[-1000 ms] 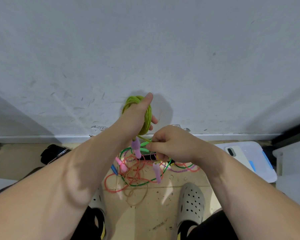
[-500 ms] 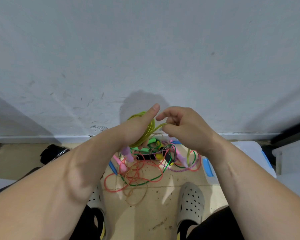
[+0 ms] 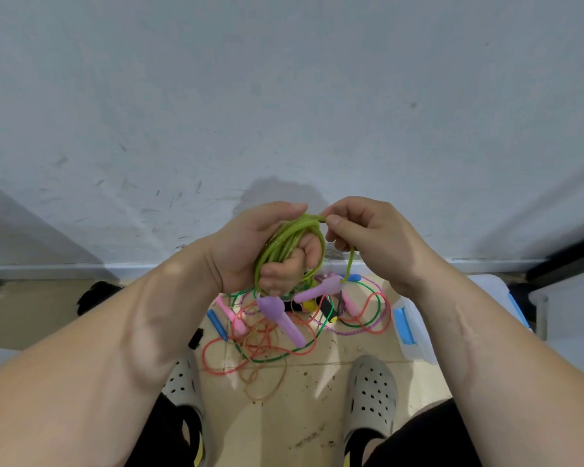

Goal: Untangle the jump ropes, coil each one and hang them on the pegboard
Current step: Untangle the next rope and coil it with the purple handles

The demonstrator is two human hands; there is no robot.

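Both hands work close to a bare wall (image 3: 284, 96), above the floor (image 3: 284, 426) between two shoes (image 3: 371, 392). The left hand (image 3: 250, 241) has its fingers (image 3: 285, 264) curled through a coil of green rope (image 3: 284, 241); the coil's long loop slants from upper right to lower left. The right hand (image 3: 368, 241) pinches a strand at the coil's top. Two purple handles (image 3: 280, 315) hang just beneath. Under them a tangle of ropes (image 3: 250, 345) lies on the floor. A clear box (image 3: 412, 332) with a blue latch sits to its right; its contents cannot be made out.
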